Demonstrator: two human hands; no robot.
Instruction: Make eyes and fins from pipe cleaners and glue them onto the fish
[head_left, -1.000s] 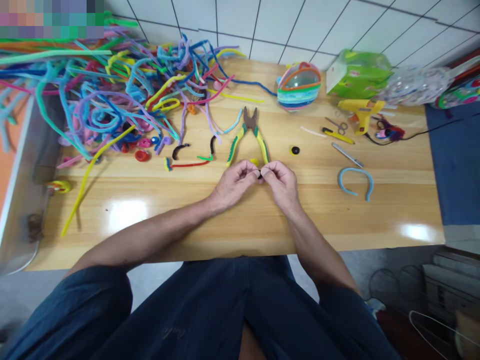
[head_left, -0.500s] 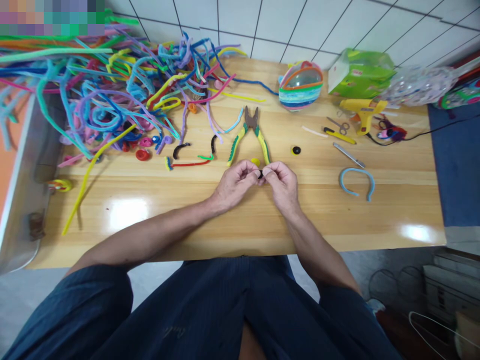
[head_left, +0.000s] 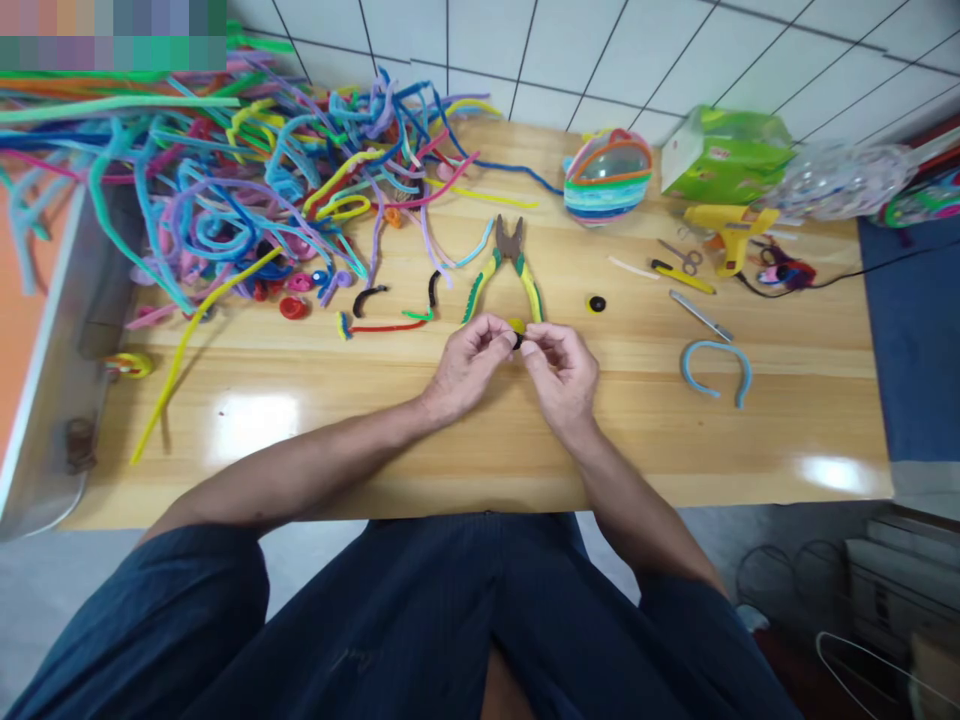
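At the table's middle, my left hand and my right hand meet with thumbs and fingers pinched. Between the fingertips is a small black piece of pipe cleaner, mostly hidden by them. Just behind it shows a yellow piece, partly covered; whether it is joined to the black one I cannot tell. Pliers with green and yellow handles lie beyond my hands, jaws pointing away and handles spread. A small black and yellow disc rests to the right of the pliers.
A tangle of coloured pipe cleaners covers the back left. Short bent pieces, among them a red one, lie left of the pliers. On the right are a striped ball, a glue gun, scissors, a yellow cutter and a blue loop.
Fingers of both hands have shifted slightly around the black piece, and the right fingertips sit a little farther from the left. The whole view has moved a little; the table items stay put.
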